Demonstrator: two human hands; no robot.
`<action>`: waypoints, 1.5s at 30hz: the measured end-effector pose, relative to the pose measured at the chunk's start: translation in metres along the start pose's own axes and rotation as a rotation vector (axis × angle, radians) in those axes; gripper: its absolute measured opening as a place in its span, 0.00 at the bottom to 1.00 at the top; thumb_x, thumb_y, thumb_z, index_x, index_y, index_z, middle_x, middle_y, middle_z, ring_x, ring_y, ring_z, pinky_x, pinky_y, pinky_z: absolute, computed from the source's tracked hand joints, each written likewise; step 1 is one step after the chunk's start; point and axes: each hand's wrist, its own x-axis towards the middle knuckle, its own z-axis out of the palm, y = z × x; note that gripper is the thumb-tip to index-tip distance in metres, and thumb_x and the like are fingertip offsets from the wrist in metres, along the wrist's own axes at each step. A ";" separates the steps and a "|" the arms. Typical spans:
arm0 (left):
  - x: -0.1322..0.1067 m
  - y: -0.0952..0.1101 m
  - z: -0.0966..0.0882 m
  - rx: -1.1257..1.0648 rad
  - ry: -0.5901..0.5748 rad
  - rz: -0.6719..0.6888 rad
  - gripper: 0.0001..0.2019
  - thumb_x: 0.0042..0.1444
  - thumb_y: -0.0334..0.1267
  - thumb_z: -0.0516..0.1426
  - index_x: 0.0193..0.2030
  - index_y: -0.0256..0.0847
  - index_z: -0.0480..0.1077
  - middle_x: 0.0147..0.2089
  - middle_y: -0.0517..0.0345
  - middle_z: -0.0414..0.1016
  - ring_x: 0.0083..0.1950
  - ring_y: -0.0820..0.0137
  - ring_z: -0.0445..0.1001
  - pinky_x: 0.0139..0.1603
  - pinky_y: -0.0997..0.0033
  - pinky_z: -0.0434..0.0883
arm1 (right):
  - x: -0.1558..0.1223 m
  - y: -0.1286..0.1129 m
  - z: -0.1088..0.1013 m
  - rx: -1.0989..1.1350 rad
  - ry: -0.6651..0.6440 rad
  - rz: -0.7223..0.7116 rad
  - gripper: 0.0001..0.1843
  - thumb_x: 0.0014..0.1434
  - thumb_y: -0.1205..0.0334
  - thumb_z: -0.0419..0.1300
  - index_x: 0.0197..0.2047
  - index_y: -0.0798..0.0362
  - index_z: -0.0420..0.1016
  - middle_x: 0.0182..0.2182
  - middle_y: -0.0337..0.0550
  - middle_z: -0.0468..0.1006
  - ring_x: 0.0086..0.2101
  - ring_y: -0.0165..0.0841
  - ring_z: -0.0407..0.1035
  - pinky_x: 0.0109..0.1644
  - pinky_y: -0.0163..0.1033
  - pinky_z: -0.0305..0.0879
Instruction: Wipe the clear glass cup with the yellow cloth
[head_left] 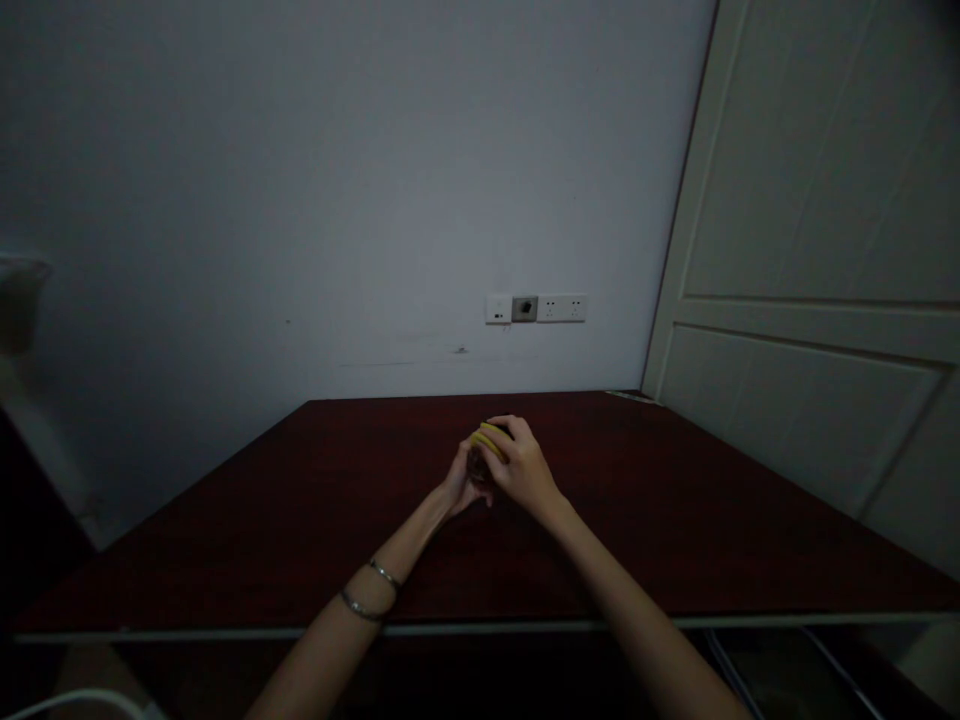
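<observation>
Dim light covers a pale wall (300,200) with a row of sockets (561,308), and a dark red tabletop (300,520) runs up to it. Above the tabletop's middle, in both hands, sits a small dark object with yellow bands (478,463); whether its underside touches the surface is hidden. The right hand (529,470) has its fingers clamped over the banded upper part, while the left hand (459,488) cups the lower part from the left, its fingers partly out of sight behind.

Slipping looks like the main risk: if the left cup loosens while the right pushes or turns, the object could tip out between the palms. Should it be rounded, which I cannot tell, it might then roll. Crowded fingers might also pinch one another, as they nearly meet around the bands.

Both forearms cross the pale near edge (487,628), where the bangles (361,608) on the left forearm could knock if it drops. Red surface stretches broadly to either side, leaving sideways room; forward travel ends at the wall, and a panelled door (810,240) bounds the right. The near edge lies well apart from the object.
</observation>
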 end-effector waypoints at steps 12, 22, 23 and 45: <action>-0.003 0.007 0.004 -0.020 -0.047 -0.064 0.30 0.50 0.59 0.43 0.36 0.31 0.68 0.26 0.49 0.72 0.20 0.66 0.71 0.09 0.73 0.62 | -0.007 0.033 -0.003 0.464 0.091 0.398 0.10 0.51 0.58 0.59 0.34 0.53 0.77 0.34 0.45 0.76 0.37 0.34 0.70 0.44 0.40 0.65; 0.002 0.013 -0.003 -0.233 0.021 -0.005 0.30 0.47 0.61 0.47 0.34 0.32 0.70 0.21 0.50 0.71 0.18 0.71 0.68 0.10 0.79 0.57 | -0.030 0.025 0.005 0.368 0.141 0.300 0.11 0.53 0.60 0.56 0.38 0.53 0.76 0.37 0.46 0.74 0.38 0.34 0.69 0.44 0.42 0.66; 0.002 0.014 -0.003 -0.245 0.029 -0.015 0.29 0.47 0.61 0.47 0.34 0.32 0.70 0.21 0.50 0.71 0.18 0.70 0.68 0.10 0.79 0.56 | -0.032 0.023 0.005 0.340 0.140 0.268 0.11 0.54 0.61 0.56 0.39 0.52 0.75 0.37 0.47 0.73 0.39 0.34 0.68 0.45 0.42 0.66; 0.004 0.009 0.008 -0.288 0.107 0.069 0.23 0.51 0.54 0.49 0.32 0.32 0.70 0.29 0.52 0.74 0.29 0.70 0.73 0.32 0.73 0.69 | -0.044 -0.005 0.017 -0.193 -0.057 -0.153 0.17 0.56 0.70 0.51 0.49 0.52 0.67 0.44 0.53 0.68 0.45 0.40 0.60 0.47 0.50 0.63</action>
